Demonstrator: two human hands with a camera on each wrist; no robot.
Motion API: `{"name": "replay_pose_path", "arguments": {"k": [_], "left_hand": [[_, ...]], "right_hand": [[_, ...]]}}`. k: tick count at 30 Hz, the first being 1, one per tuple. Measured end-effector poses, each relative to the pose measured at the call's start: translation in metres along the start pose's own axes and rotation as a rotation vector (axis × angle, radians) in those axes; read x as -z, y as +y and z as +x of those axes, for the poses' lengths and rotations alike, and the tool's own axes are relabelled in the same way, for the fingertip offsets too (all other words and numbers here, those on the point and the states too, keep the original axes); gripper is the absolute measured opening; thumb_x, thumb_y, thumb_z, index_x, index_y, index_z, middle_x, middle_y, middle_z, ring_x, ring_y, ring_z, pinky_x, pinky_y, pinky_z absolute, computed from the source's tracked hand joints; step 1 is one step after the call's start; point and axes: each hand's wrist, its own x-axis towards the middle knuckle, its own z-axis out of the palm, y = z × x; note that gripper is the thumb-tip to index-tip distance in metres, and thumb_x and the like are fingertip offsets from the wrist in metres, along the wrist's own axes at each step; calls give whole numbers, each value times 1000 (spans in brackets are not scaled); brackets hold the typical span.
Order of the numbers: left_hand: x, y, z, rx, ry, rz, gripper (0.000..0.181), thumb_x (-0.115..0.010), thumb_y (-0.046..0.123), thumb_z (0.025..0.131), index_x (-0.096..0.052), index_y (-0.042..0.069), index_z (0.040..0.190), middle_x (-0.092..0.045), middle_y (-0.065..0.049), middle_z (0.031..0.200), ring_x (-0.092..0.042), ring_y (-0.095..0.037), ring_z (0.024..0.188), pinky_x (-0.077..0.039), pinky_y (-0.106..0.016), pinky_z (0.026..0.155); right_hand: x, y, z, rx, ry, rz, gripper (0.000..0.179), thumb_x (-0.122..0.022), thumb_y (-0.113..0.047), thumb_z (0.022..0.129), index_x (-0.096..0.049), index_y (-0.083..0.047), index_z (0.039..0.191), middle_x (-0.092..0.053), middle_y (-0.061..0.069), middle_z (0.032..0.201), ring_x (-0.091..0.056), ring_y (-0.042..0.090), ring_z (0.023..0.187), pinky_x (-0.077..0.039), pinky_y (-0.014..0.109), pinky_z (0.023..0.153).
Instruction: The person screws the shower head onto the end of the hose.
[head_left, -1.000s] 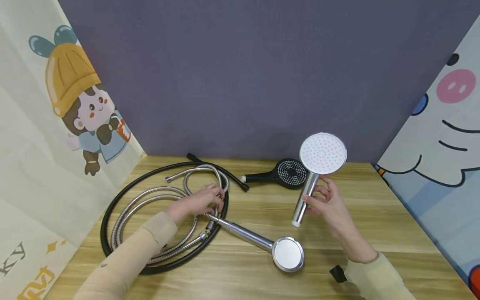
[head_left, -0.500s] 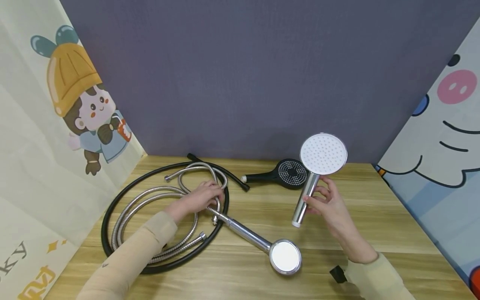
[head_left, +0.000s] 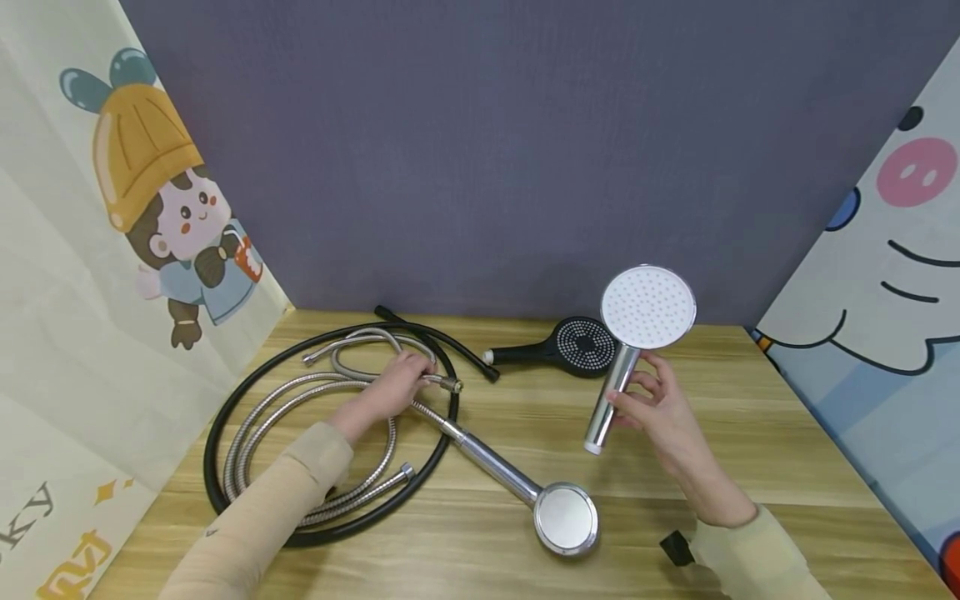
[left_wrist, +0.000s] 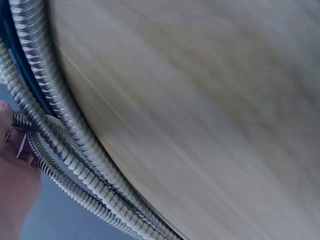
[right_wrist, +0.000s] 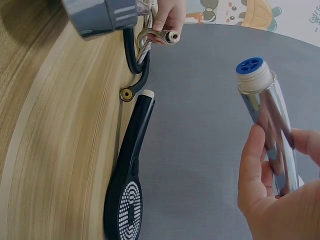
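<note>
In the head view my left hand (head_left: 393, 387) pinches a silver shower hose (head_left: 437, 380) close to its end fitting, which points right. The right wrist view shows that fitting (right_wrist: 171, 36) past the fingertips. My right hand (head_left: 660, 408) grips the chrome handle of a round white-faced shower head (head_left: 648, 307), held upright with the face toward me. Its white threaded end (right_wrist: 255, 75) with a blue insert faces the camera in the right wrist view. Another chrome shower head (head_left: 566, 518) lies in front on the table, joined to a metal hose (head_left: 431, 415).
Coils of silver hose (head_left: 238, 442) and a black hose (head_left: 210, 458) cover the table's left side. A black shower head (head_left: 581, 346) lies at the back by the grey wall (head_left: 480, 167). Printed sheets stand left and right. A small black object (head_left: 677, 548) sits near the right sleeve.
My left hand has lifted and turned the hose end from pointing down at the table to pointing right. The chrome shower head on the table has shifted slightly left. My right hand has stayed still.
</note>
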Motion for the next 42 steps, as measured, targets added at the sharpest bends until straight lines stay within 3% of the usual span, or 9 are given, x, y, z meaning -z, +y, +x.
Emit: {"name": "replay_pose_path", "arguments": {"k": [4,9,14,23,28,33,42], "left_hand": [[0,-1,2,48,0,-43,10,-63,12,89,-60,7,97,-64,-5,99,-49,-24,100,-41,-43,93],[3,5,3,43,42,-76,9,-62,15,90,-60,10,97,-63,-1,93,-50,-22,97,-40,-43,90],[7,17,6,32,69,-145,10,-59,15,93,-59,7,99,-63,-4,93,-56,-21,90,-47,-40,85],[11,31,7,76,23,-279,15,-56,25,95,-57,11,99,-61,1,93,-58,-13,85,-52,-32,79],[10,38,5,68,34,-333,17,-58,30,94,-59,13,100,-63,3,96,-61,-14,91,-53,-31,80],[11,48,4,46,59,-336,20,-60,31,93,-62,13,101,-63,1,99,-62,-16,96,-53,-30,82],[13,59,3,8,85,-285,19,-62,32,91,-67,15,97,-59,8,86,-51,-7,75,-48,-23,66]], "right_hand": [[-1,0,0,3,-1,5,67,-65,3,84,-26,-15,136,-53,0,102,-65,10,81,-57,30,66],[-1,0,0,14,0,18,65,-65,4,84,-29,-17,134,-53,1,101,-65,10,79,-57,30,65],[-1,-1,0,14,2,22,65,-65,4,84,-29,-17,134,-54,0,100,-65,10,78,-57,30,65],[-1,-1,0,-1,1,21,68,-65,4,84,-26,-16,136,-53,1,101,-65,10,79,-57,30,66],[-1,-1,-1,-2,-6,16,69,-65,3,84,-25,-14,138,-53,1,102,-65,10,80,-57,30,66],[-1,-2,-1,-6,-7,7,70,-65,3,84,-23,-13,139,-53,1,102,-65,10,80,-57,31,67],[0,-2,-1,-13,-4,11,69,-65,2,84,-24,-13,138,-53,1,102,-65,10,81,-57,31,67]]}}
